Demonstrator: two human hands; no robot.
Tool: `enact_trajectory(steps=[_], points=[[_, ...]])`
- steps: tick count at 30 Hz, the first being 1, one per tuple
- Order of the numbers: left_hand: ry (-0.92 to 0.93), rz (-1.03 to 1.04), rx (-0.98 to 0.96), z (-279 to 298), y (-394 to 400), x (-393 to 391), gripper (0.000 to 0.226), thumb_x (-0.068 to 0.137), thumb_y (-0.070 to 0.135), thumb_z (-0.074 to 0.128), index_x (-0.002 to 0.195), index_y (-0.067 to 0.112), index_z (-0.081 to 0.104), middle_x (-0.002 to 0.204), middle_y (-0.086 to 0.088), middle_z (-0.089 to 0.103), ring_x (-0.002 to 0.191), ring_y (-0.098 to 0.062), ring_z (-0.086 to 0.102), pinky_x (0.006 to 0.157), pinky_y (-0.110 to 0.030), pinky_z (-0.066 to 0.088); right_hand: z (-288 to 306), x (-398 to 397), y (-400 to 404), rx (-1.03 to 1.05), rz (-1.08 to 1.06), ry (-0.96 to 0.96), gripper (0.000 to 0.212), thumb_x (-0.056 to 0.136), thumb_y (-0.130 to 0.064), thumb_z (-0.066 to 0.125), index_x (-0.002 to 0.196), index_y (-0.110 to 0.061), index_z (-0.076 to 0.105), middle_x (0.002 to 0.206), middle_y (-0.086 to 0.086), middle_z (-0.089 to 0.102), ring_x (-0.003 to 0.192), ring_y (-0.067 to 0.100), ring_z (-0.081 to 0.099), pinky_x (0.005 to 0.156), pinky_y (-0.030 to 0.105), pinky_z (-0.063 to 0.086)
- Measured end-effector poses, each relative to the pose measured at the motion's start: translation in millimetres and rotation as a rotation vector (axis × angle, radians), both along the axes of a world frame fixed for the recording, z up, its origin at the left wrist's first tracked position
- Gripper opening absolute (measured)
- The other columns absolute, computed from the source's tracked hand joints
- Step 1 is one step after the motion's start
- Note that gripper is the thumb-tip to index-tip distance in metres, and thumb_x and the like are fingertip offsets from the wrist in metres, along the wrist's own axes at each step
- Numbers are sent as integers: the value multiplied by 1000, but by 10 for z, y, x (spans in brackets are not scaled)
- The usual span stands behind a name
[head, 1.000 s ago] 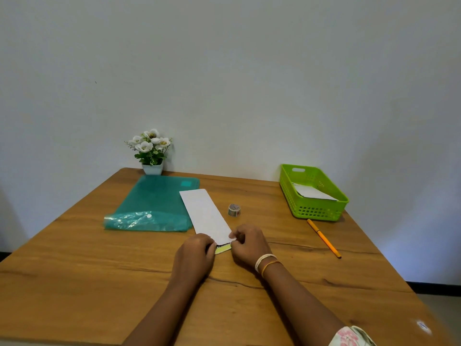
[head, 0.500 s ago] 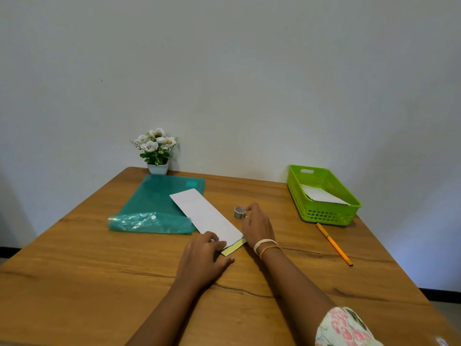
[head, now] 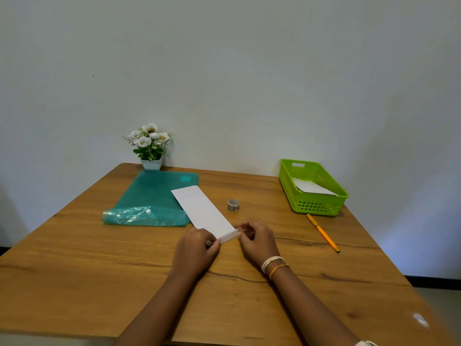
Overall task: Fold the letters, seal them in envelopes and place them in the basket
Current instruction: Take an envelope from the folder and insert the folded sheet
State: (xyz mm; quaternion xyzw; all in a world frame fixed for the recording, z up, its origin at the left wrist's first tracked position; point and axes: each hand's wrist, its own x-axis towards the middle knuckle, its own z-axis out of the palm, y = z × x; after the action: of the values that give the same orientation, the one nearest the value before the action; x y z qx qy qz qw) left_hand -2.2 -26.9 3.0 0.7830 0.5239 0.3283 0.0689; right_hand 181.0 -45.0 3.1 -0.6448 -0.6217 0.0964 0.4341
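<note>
From my remote seat I see the wooden worktop filling the lower half of the view, with a plain pale wall behind it. On its far left lies a teal plastic folder, its near end turned over and showing a white snap button; a paler square patch sits at its far right corner, and I can read no writing on it. At the far right stands the green basket, lattice-walled with a handle slot in its far end, and inside it white paper or envelopes lean against the right wall. A white envelope lies flat at mid-worktop, angled from the folder's right edge down toward the hands, its near flap folded over. My left hand has a curled grip on the near left corner of that flap, fingers bent and pressing it down. My right hand has a curled grip at the flap's right end, fingertips pinching its edge. A small potted plant with white flowers stands at the far edge behind the folder. An orange pen lies near the basket. A little roll of tape stands just right of the envelope; its printed pattern is too small to read.
</note>
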Motion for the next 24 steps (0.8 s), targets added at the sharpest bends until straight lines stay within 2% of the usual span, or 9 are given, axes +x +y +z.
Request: enact_trajectory(steps=[4, 8, 11, 13, 16, 18, 21, 24], points=[[-20, -18, -56, -4, 36, -24, 27, 83, 44, 69, 108, 34, 69, 101, 14, 67, 87, -5, 55, 70, -27, 51, -37, -67, -50, -11, 73, -306, 14, 87, -25, 62, 96, -21, 71, 98, -3, 65, 91, 13, 58, 79, 28, 50], [65, -74, 23, -37, 56, -18, 23, 89, 41, 62, 109, 34, 72, 111, 15, 69, 96, -6, 57, 73, -24, 47, -30, -105, -84, -49, 74, -379, 21, 92, -28, 55, 102, -21, 72, 100, -1, 63, 97, 16, 54, 82, 29, 46], [148, -72, 38, -37, 55, 5, 25, 93, 43, 56, 109, 34, 72, 113, 16, 68, 100, -4, 53, 76, -22, 44, 20, -134, -101, -102, 21, -316, 19, 90, -27, 59, 102, -22, 73, 102, -2, 65, 98, 15, 56, 85, 29, 46], [149, -73, 27, -33, 53, 13, 27, 94, 44, 55, 112, 33, 71, 116, 16, 67, 104, -4, 52, 81, -22, 43, 115, -196, -77, -197, -65, -206, 20, 86, -27, 64, 102, -19, 73, 105, 0, 68, 98, 16, 60, 85, 28, 49], [121, -77, -8, -24, 47, 8, 28, 93, 44, 56, 116, 33, 69, 119, 16, 65, 107, -2, 50, 85, -23, 43, 306, -303, 43, -424, -215, -54, 28, 80, -31, 69, 100, -11, 71, 104, 8, 70, 93, 24, 64, 70, 27, 49], [119, -85, -21, -30, 49, 3, 30, 93, 44, 55, 117, 32, 68, 120, 15, 64, 108, -3, 49, 85, -23, 43, 409, -338, 115, -543, -275, 22, 33, 77, -31, 74, 101, -8, 69, 107, 11, 69, 96, 27, 64, 65, 26, 44], [138, -94, -14, -43, 38, 7, 32, 94, 45, 54, 121, 31, 66, 123, 15, 62, 107, -3, 48, 84, -23, 41, 470, -329, 207, -620, -342, 145, 44, 73, -27, 79, 108, -4, 65, 117, 13, 66, 106, 29, 62, 71, 28, 45], [156, -95, -1, -39, 42, 11, 34, 94, 45, 53, 122, 30, 65, 123, 14, 61, 108, -4, 48, 84, -22, 41, 499, -329, 279, -660, -356, 217, 50, 70, -25, 83, 111, -3, 64, 119, 12, 65, 107, 27, 62, 75, 28, 49]])
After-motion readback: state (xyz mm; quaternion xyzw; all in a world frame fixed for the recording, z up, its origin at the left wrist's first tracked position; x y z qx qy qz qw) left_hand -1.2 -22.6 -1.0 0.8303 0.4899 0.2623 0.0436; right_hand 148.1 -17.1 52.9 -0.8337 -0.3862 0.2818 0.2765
